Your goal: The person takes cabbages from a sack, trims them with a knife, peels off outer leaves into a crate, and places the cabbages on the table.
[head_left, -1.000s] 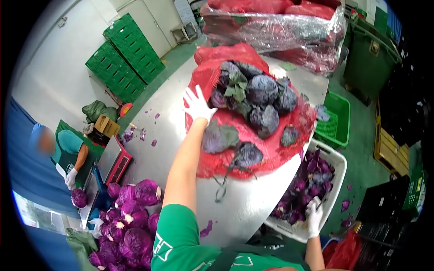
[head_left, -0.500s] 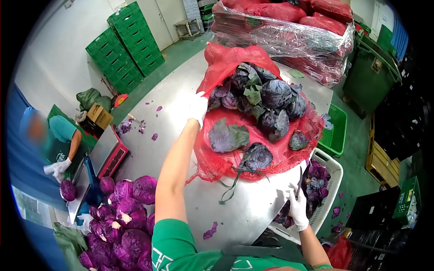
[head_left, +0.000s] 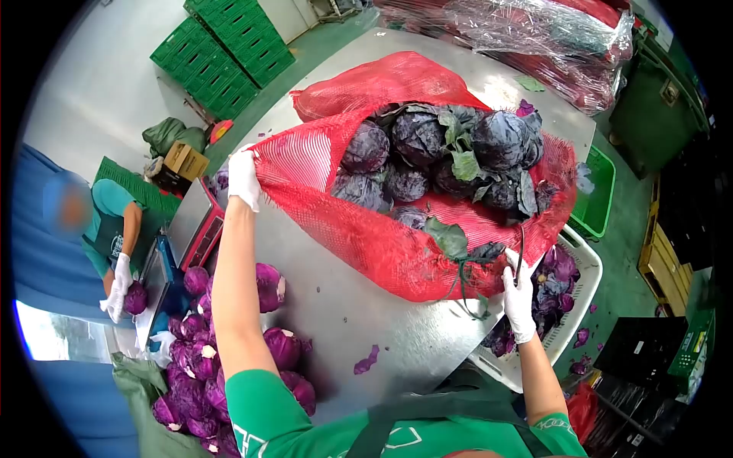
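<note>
The left hand [head_left: 244, 182] grips the rim of the red mesh bag [head_left: 336, 221], drawn toward the worktop's [head_left: 343, 328] left edge. The bag lies open along the right edge, holding dark cabbages [head_left: 418, 133]. The right hand [head_left: 519, 305] is closed on a knife [head_left: 522, 248] beside the bag's near-right rim; whether it also grips mesh cannot be determined. A white crate [head_left: 592, 282] sits below the right edge.

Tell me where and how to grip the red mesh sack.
The red mesh sack is probably best pinched at its mouth's left corner, coming from the left, as the left hand does: there the mesh tapers to a narrow point clear of the cabbages.
</note>
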Tool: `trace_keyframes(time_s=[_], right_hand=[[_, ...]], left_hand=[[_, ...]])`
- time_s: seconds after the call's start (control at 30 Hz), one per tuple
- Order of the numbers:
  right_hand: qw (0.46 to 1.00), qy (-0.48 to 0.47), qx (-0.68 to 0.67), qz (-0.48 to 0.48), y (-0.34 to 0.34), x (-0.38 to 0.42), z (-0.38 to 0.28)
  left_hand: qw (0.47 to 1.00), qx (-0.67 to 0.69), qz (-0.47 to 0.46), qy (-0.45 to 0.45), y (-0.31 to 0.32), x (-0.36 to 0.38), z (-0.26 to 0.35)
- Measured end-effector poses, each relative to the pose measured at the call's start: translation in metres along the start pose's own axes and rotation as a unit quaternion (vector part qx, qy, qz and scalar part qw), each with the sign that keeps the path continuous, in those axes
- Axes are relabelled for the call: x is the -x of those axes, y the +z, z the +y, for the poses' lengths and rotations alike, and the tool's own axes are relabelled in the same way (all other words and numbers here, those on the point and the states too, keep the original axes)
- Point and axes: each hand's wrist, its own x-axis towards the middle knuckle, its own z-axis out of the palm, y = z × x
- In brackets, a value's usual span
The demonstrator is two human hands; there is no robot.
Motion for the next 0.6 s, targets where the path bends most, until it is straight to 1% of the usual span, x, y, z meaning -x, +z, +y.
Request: trace_keyframes(time_s=[0.03,0.07,0.1,0.13,0.17,0.2,0.23,0.3,0.33,0.37,0.4,0.43,0.47,0.5,0.53,0.57,0.6], right_hand=[[1.000,0.003,-0.003,-0.003,0.000,0.005,0.002],[1.000,0.006,-0.006,-0.006,0.000,0.008,0.003],[0.999,0.010,-0.026,-0.018,0.000,0.009,-0.004],[0.999,0.005,-0.007,-0.035,0.000,0.011,0.002],[0.999,0.000,0.011,-0.053,0.000,0.013,0.008],[0.996,-0.009,0.043,-0.077,-0.003,0.015,-0.002],[0.996,-0.006,0.041,-0.077,-0.004,0.018,-0.002],[0.990,-0.039,0.076,-0.114,-0.007,0.023,-0.002],[0.990,-0.041,0.078,-0.114,-0.011,0.024,-0.003],[0.991,-0.042,0.077,-0.104,-0.017,0.023,-0.003],[0.992,-0.043,0.075,-0.093,-0.021,0.024,-0.004],[0.993,-0.044,0.070,-0.081,-0.024,0.023,-0.005],[0.993,-0.064,0.076,-0.060,-0.028,0.020,-0.009],[0.992,-0.077,0.093,-0.036,-0.033,0.014,-0.018],[0.988,-0.003,0.139,-0.062,-0.041,0.004,-0.034],[0.976,0.071,0.183,-0.089,-0.047,-0.008,-0.050],[0.964,-0.015,0.255,-0.067,-0.049,-0.022,-0.060]], left_hand=[[0.997,-0.064,-0.002,0.032,-0.020,-0.015,-0.021],[0.945,-0.290,0.050,0.140,-0.017,-0.004,-0.032],[0.829,-0.496,0.099,0.240,-0.011,0.016,-0.046],[0.778,-0.590,0.050,0.210,-0.009,0.037,-0.061],[0.715,-0.677,0.000,0.177,-0.007,0.057,-0.077],[0.776,-0.613,-0.014,0.147,-0.004,0.075,-0.099],[0.831,-0.544,-0.029,0.115,0.003,0.086,-0.114],[0.890,-0.451,-0.042,0.058,0.026,0.098,-0.111],[0.881,-0.468,-0.057,0.030,0.023,0.087,-0.117],[0.883,-0.464,-0.056,0.032,0.019,0.073,-0.121],[0.931,-0.361,-0.044,-0.031,0.015,0.061,-0.121],[0.962,-0.253,-0.033,-0.093,0.027,0.064,-0.100],[0.974,-0.219,-0.023,-0.060,0.038,0.071,-0.079],[0.975,-0.221,-0.021,-0.016,0.036,0.060,-0.078],[0.956,-0.284,-0.001,0.070,0.045,0.055,-0.070],[0.926,-0.343,0.020,0.154,0.055,0.053,-0.066],[0.902,-0.389,0.002,0.189,0.075,0.063,-0.046]])
